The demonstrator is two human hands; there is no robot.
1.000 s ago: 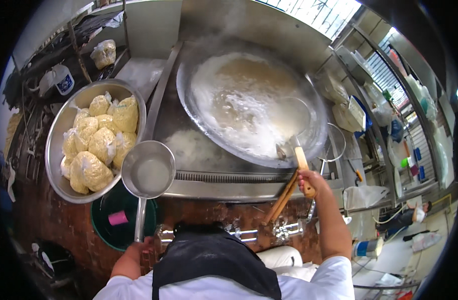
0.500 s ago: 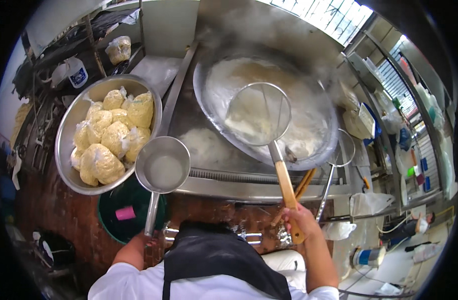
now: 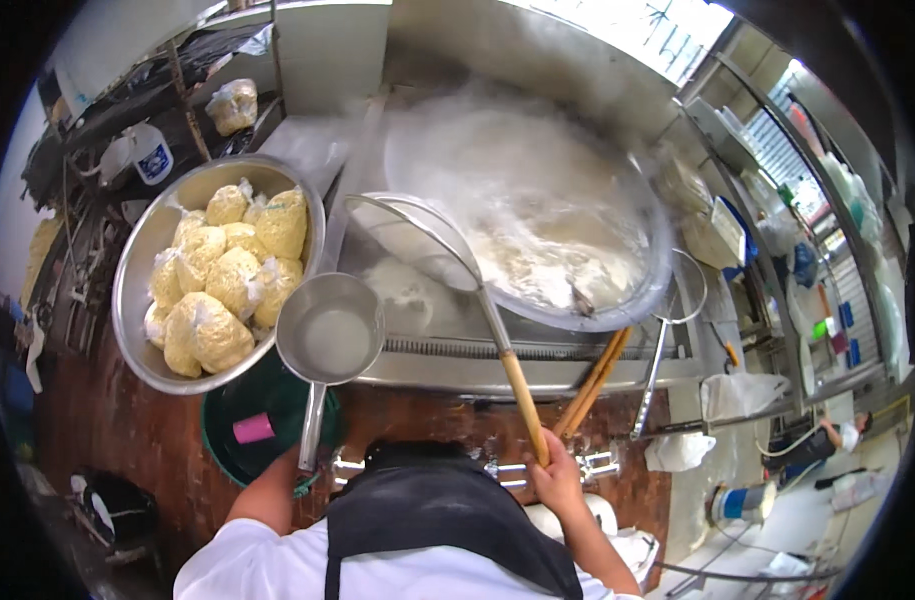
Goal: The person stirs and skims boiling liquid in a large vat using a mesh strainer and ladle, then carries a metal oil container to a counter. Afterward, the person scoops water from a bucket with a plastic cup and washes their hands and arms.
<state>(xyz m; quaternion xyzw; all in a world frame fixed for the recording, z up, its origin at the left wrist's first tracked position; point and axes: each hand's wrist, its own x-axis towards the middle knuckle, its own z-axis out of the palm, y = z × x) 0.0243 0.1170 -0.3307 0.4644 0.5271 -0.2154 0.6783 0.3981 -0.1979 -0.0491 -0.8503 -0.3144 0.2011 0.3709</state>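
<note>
My right hand (image 3: 558, 477) is closed round the wooden handle of a round mesh skimmer (image 3: 518, 392). The skimmer's head is tilted, over the left rim of a big wok (image 3: 666, 270) of frothy, steaming liquid. My left hand (image 3: 295, 467), partly hidden, grips the end of the metal handle of a deep saucepan-like dipper (image 3: 327, 328). Cloudy liquid shows in the dipper, which hangs between the skimmer and a large steel bowl (image 3: 130, 335). Several knotted clear bags of pale yellow, crumbly food (image 3: 210, 335) fill that bowl.
Below the dipper stands a dark green tub (image 3: 217, 420) with a pink object (image 3: 253, 428) in it. Wooden sticks (image 3: 593, 385) and another wire skimmer (image 3: 652, 375) lean at the stove's right front. Shelves (image 3: 777, 300) line the right; a person (image 3: 827, 440) is further off.
My right hand has swung the skimmer left from above the middle of the wok to its left rim and tilted its head. The dipper in my left hand has hardly moved.
</note>
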